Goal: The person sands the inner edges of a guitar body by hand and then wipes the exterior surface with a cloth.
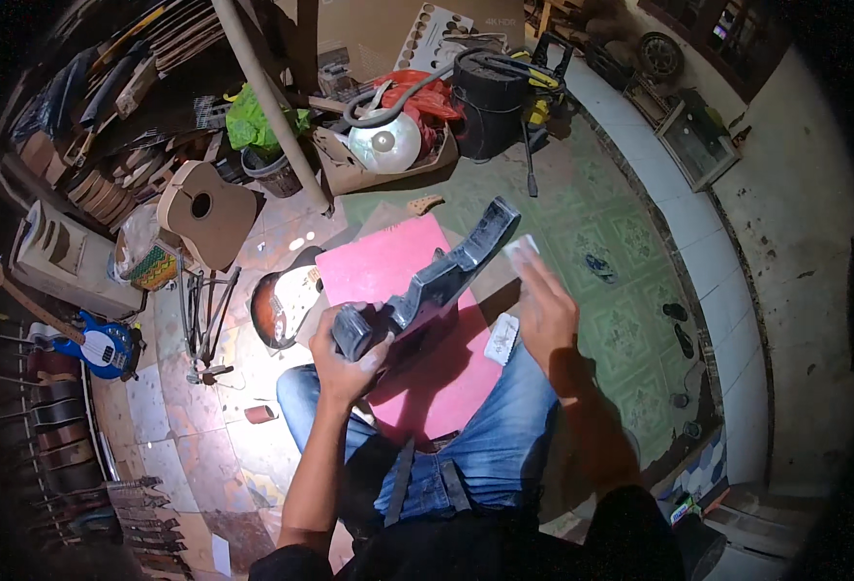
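My left hand (345,360) grips the lower-left end of a long, dark grey, stepped piece (451,263) with glossy patches, which is tilted up to the right above a pink board (379,257) at my lap. My right hand (548,310) is just right of the piece's upper part, fingers pressed on a small whitish pad (520,244). A white, jagged-edged rectangular item (503,339) lies by my right thigh. A sunburst guitar body with white plate (277,310) is on the floor left of the board.
An unfinished acoustic guitar body (180,218), a blue electric bass (98,344) and a metal stand (204,339) are to the left. A cardboard box (335,160) and black bucket (485,116) stand ahead. A tiled step (698,252) runs along the right, with sandals (681,331) beside it.
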A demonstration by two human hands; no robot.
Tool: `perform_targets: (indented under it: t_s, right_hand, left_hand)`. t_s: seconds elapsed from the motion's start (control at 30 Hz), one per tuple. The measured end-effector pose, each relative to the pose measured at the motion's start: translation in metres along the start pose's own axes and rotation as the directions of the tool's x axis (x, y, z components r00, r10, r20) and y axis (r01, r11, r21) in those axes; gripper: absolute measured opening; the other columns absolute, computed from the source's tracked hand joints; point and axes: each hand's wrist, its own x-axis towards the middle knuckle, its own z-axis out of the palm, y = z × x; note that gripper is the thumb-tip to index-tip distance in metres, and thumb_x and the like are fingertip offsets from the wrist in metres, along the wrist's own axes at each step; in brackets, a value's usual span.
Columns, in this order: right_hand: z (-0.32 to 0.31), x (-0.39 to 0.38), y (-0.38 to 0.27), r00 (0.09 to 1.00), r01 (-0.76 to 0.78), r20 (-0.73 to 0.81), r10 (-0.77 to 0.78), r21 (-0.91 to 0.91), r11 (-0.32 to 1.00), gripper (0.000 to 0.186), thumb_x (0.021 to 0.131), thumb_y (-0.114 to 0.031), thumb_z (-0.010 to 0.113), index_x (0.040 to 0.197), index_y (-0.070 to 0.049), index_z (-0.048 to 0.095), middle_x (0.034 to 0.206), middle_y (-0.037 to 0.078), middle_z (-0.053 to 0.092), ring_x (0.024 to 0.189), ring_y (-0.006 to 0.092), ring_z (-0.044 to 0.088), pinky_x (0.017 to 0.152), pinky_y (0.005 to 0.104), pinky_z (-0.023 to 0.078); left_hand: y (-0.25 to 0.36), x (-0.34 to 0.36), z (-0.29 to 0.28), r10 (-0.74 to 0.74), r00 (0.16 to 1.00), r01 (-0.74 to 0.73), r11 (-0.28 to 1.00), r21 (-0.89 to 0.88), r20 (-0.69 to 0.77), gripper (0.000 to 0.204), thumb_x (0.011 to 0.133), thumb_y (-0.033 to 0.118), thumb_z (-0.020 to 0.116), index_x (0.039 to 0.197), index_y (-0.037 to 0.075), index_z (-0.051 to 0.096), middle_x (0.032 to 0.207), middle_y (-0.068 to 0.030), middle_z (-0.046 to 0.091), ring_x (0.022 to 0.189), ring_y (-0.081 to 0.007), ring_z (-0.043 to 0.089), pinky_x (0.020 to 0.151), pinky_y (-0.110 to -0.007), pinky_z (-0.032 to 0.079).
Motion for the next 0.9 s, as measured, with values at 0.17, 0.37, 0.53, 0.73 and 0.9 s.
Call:
perform_targets:
  t_s: [0.17,0.37,0.53,0.73,0.9]
  right_hand:
    - [-0.008,0.012,0.02,0.953,0.171,0.296,-0.063,-0.355,0.919,0.06,0.083,0.003,0.059,0.141,-0.014,0.061,0.136,0.013,0.065,0.098,0.0339,0.068,0.086,0.0462,0.053]
    - [-0.018,0.023,0.018,0.982,0.137,0.183,-0.048,-0.517,0.845,0.069,0.076,0.007,0.059,0.142,-0.012,0.059,0.147,0.008,0.058,0.089,0.0318,0.066,0.081,0.0436,0.052]
    - [-0.021,0.028,0.017,0.975,0.177,0.206,-0.083,-0.498,0.849,0.067,0.077,0.007,0.059,0.141,-0.013,0.061,0.14,0.01,0.064,0.089,0.0314,0.066,0.083,0.0447,0.051]
    - [-0.017,0.018,0.02,0.936,0.252,0.337,-0.104,-0.433,0.866,0.066,0.078,0.005,0.06,0.141,-0.014,0.061,0.114,0.012,0.072,0.083,0.0347,0.065,0.075,0.0472,0.051]
    - [-0.017,0.017,0.023,0.971,0.192,0.225,-0.086,-0.507,0.84,0.066,0.078,0.005,0.06,0.141,-0.013,0.06,0.127,0.013,0.069,0.088,0.0345,0.067,0.076,0.048,0.052]
  left_hand:
    - [0.016,0.002,0.018,0.142,0.979,-0.154,0.986,0.071,0.149,0.048,0.064,0.011,0.083,0.106,0.002,0.062,0.084,-0.0072,0.069,0.074,-0.0163,0.068,0.073,-0.033,0.056]
    - [0.025,-0.012,0.028,0.072,0.985,-0.085,0.993,0.079,0.154,0.051,0.061,0.014,0.082,0.106,0.002,0.061,0.086,-0.0081,0.069,0.076,-0.0168,0.068,0.075,-0.032,0.055]
    - [0.029,-0.011,0.027,0.115,0.98,-0.13,0.988,0.089,0.16,0.05,0.063,0.011,0.084,0.106,0.002,0.063,0.083,-0.0086,0.07,0.072,-0.0164,0.069,0.072,-0.031,0.056]
    - [0.033,-0.012,0.031,0.123,0.981,-0.142,0.982,0.122,0.15,0.05,0.062,0.011,0.084,0.107,0.002,0.063,0.083,-0.0084,0.07,0.073,-0.0166,0.069,0.072,-0.031,0.056]
    - [0.034,-0.013,0.034,0.113,0.981,-0.131,0.985,0.111,0.158,0.05,0.063,0.01,0.083,0.107,0.002,0.062,0.083,-0.009,0.07,0.074,-0.0167,0.069,0.072,-0.031,0.056]
